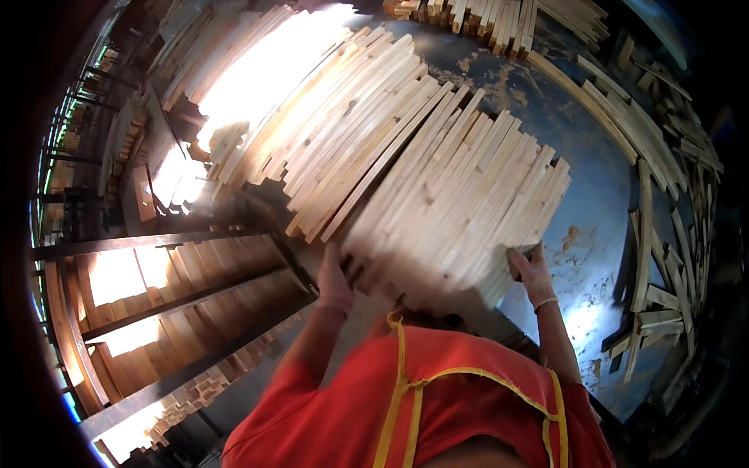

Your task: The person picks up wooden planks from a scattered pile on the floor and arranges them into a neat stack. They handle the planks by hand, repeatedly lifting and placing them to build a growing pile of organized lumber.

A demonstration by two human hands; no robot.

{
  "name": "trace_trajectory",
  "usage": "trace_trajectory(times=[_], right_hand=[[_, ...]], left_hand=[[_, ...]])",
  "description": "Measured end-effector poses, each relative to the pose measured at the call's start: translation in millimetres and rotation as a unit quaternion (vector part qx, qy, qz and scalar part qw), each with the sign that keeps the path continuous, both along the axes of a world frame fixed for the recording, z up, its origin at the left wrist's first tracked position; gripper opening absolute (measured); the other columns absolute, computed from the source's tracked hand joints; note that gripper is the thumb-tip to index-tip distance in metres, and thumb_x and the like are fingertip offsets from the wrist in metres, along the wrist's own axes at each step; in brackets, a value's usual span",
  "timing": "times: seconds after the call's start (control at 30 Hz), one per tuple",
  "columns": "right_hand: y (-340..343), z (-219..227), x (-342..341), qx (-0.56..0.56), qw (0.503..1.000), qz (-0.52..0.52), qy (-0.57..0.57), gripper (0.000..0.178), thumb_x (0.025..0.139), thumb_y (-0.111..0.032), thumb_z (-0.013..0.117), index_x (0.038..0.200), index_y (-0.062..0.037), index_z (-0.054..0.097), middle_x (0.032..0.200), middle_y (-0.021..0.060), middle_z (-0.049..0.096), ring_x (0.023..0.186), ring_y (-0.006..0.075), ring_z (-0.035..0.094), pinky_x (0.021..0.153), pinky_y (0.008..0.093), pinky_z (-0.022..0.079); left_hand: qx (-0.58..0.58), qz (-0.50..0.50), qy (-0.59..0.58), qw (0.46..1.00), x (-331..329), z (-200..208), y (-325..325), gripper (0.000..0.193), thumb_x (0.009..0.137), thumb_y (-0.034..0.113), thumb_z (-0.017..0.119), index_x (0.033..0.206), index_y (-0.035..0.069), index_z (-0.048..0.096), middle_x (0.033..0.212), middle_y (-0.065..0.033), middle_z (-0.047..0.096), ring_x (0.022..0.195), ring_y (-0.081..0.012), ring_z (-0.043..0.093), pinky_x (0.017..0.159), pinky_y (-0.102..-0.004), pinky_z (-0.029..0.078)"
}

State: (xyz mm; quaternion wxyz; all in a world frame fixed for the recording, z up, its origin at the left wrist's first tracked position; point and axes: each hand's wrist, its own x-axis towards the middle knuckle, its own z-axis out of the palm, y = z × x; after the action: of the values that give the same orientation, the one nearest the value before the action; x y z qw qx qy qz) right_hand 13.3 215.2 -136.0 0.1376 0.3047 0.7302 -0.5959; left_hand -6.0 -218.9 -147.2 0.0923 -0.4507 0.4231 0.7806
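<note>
A row of pale wooden strips lies side by side in front of me, slanting from far right to near left. Their near ends are blurred. My left hand, in a light glove, presses against the row's left side near the close end. My right hand, also gloved, grips the right side, its thumb by the outermost strip. The row is held between the two hands. Part of the left fingers is hidden by the wood. A second group of similar strips lies just to the left, with a narrow dark gap between.
Under the wood is a blue-grey metal table with sawdust patches. Loose offcuts and strips line its right side. More stacked strips lie at the far edge. At the left stands a dark-framed rack of wooden pieces, partly in bright sunlight.
</note>
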Motion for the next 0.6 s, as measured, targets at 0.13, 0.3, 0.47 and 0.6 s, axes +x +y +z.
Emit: trace_trajectory(times=[0.13,0.3,0.47,0.6], right_hand=[[71,-20,9,-0.003,0.995,-0.016,0.097,0.072,0.095,-0.029,0.075,0.155,-0.0033,0.046,0.132,0.013,0.07,0.115,0.0241,0.068,0.099,0.035,0.055],[115,3,-5,0.059,0.993,0.096,-0.048,0.064,0.096,-0.035,0.074,0.148,-0.0031,0.057,0.123,0.0109,0.075,0.108,0.022,0.07,0.093,0.0357,0.056],[120,-26,-1,0.012,0.998,0.051,0.034,0.063,0.088,-0.028,0.079,0.141,0.0012,0.062,0.116,0.0106,0.076,0.1,0.0209,0.07,0.091,0.0347,0.056],[120,-21,-3,-0.045,0.999,-0.01,0.002,0.059,0.084,-0.022,0.08,0.135,0.0017,0.065,0.11,0.009,0.075,0.094,0.0191,0.069,0.084,0.0334,0.055]], left_hand=[[-0.029,-0.357,0.011,0.934,75,-55,-1,0.05,0.105,0.046,0.062,0.143,0.013,0.059,0.115,-0.0048,0.069,0.1,-0.0211,0.067,0.083,-0.0388,0.057],[-0.036,-0.47,0.041,0.881,15,-24,55,0.084,0.101,0.024,0.071,0.169,0.006,0.024,0.127,-0.0145,0.066,0.111,-0.0206,0.066,0.097,-0.0378,0.055],[-0.085,-0.447,0.218,0.864,-4,-15,108,0.1,0.092,0.007,0.08,0.171,0.006,0.018,0.149,-0.0143,0.058,0.131,-0.0199,0.058,0.111,-0.0348,0.048],[-0.292,-0.504,0.431,0.69,-12,4,98,0.108,0.09,0.003,0.08,0.172,0.005,0.01,0.155,-0.0155,0.054,0.138,-0.0211,0.054,0.115,-0.0341,0.044]])
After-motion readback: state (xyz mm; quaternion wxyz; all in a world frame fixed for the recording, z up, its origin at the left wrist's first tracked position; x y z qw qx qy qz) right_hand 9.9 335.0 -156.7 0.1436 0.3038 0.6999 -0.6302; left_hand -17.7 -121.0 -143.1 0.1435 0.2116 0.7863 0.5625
